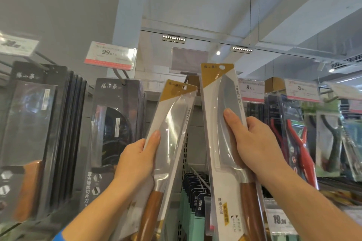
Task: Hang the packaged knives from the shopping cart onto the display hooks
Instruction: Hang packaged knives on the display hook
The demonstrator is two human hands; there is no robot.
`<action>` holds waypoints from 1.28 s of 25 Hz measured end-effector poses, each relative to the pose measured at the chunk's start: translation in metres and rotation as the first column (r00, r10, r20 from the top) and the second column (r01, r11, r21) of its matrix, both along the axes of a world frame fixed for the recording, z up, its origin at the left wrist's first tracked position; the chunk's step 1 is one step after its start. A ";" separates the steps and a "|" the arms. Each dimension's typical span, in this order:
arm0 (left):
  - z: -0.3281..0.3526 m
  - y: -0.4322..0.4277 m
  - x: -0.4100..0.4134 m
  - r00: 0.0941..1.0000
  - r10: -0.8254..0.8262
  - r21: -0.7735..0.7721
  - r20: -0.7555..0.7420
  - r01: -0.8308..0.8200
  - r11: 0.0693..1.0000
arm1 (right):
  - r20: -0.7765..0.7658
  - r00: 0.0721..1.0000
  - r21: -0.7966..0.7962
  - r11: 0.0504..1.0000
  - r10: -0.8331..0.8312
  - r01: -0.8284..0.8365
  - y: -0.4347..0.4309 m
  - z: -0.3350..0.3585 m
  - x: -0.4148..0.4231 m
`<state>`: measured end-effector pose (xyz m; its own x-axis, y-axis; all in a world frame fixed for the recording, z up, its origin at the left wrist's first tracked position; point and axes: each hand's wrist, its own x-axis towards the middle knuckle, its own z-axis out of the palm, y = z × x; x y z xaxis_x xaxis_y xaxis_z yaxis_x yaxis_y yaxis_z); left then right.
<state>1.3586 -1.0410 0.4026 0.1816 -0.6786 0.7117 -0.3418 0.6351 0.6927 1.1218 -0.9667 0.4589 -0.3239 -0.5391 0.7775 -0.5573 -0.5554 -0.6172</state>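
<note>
I hold two packaged knives up in front of the display. My left hand (pixel 137 160) grips the left knife package (pixel 172 123), a white card with a gold top and a wooden-handled blade, tilted to the right. My right hand (pixel 252 143) grips the right knife package (pixel 225 94), the same kind, held higher and nearly upright, its hang hole near the top. Between the two packages, behind them, is a gap in the display; I see no hook there. The shopping cart is out of view.
Black boxed knives (pixel 115 123) hang on hooks at the left under a 99 price tag (pixel 110 57). Red-handled shears (pixel 293 143) and other packs hang at the right. Lower rows of packages (pixel 194 188) sit below the gap.
</note>
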 end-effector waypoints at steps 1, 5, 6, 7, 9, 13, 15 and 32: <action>0.000 0.000 0.001 1.000 0.002 -0.003 0.003 -0.002 1.000 | 0.002 1.000 0.004 1.000 0.005 -0.005 -0.001 0.000 0.001; 0.002 0.001 -0.001 0.998 0.003 -0.013 0.061 -0.003 1.000 | 0.006 0.999 0.002 0.999 0.035 -0.035 -0.003 0.000 0.012; 0.002 0.001 -0.001 0.997 0.014 -0.024 0.072 -0.012 1.000 | 0.002 0.999 0.006 0.999 0.041 -0.041 -0.003 0.001 0.014; 0.001 0.001 0.000 0.997 0.026 -0.038 0.074 -0.023 0.999 | -0.004 0.999 0.011 0.999 0.045 -0.045 -0.003 0.000 0.016; 0.000 -0.002 0.003 0.997 0.040 -0.056 0.060 -0.037 0.998 | -0.009 0.999 0.014 0.999 0.041 -0.041 -0.003 0.000 0.016; 0.002 -0.008 -0.001 0.999 -0.014 -0.007 0.044 0.015 1.000 | -0.003 0.999 0.005 0.999 0.038 -0.038 -0.001 -0.003 0.011; 0.000 -0.007 -0.007 0.998 -0.050 0.012 0.033 0.050 0.999 | -0.001 0.999 0.007 0.999 0.048 -0.048 0.001 -0.004 0.010; -0.004 0.002 -0.026 0.948 -0.266 0.160 -0.175 0.294 0.942 | 0.006 0.998 0.073 0.995 0.069 -0.069 0.003 -0.008 0.012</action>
<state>1.3322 -1.0391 0.3984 0.0593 -0.8323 0.5511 -0.0524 0.5487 0.8344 1.1336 -0.9641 0.4504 -0.2863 -0.6158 0.7340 -0.5172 -0.5455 -0.6595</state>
